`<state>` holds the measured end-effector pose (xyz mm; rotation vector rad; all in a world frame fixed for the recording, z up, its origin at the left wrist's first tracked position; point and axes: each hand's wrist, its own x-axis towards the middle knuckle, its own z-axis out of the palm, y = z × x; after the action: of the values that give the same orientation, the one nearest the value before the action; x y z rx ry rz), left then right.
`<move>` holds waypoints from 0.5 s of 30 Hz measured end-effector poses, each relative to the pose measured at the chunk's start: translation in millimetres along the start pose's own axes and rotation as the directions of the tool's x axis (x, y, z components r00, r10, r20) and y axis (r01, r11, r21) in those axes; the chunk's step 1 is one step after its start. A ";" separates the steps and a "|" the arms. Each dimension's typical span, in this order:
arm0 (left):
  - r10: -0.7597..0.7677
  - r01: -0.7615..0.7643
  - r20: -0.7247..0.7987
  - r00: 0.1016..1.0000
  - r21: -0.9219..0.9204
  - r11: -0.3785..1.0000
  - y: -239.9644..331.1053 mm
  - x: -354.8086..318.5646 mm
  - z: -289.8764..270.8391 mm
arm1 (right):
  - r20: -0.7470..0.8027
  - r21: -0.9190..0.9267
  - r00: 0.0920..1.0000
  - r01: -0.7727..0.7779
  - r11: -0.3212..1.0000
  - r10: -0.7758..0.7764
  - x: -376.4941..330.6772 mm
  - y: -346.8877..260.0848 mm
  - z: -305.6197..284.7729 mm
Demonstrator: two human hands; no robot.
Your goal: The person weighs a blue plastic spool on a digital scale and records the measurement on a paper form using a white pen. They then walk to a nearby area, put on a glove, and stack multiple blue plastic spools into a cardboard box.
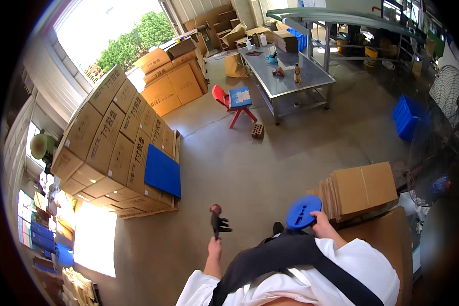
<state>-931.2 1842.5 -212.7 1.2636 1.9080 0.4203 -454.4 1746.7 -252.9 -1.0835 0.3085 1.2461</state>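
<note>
Floor (229, 153) of a workshop, seen from the wearer's head: what is the right hand (320, 222) doing?

It grips the right edge of a round blue disc (296, 210) with dark slots across its face. The disc is in front of the body, just left of a stack of flattened cardboard (366, 188).

And the left hand (215, 247)?

Closed around the lower end of a dark item (219, 224), held out over the floor. It has short prongs on one side and a reddish-brown, rounded top; it is too small in view for me to say what it is. The two hands are well apart.

What is farther off?

On the left, brown cartons (115, 130) piled on a pallet (177, 148), with a blue panel (162, 171) upright against their side. Beyond, a red chair (219, 95) near a metal desk (275, 87) carrying an amber bottle (297, 76), and a brick (258, 131) with holes on the floor. At the right, a blue crate (407, 117).
</note>
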 end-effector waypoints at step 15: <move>-0.248 0.162 0.269 0.930 0.305 0.938 108.1 253.3 44.6 | -0.052 0.032 0.993 -0.104 0.994 0.105 280.9 -135.6 390.0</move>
<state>-878.1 2107.9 -280.4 1.2031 1.8485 -0.1548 -373.3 2235.6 -191.2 -1.0887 0.4276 1.3031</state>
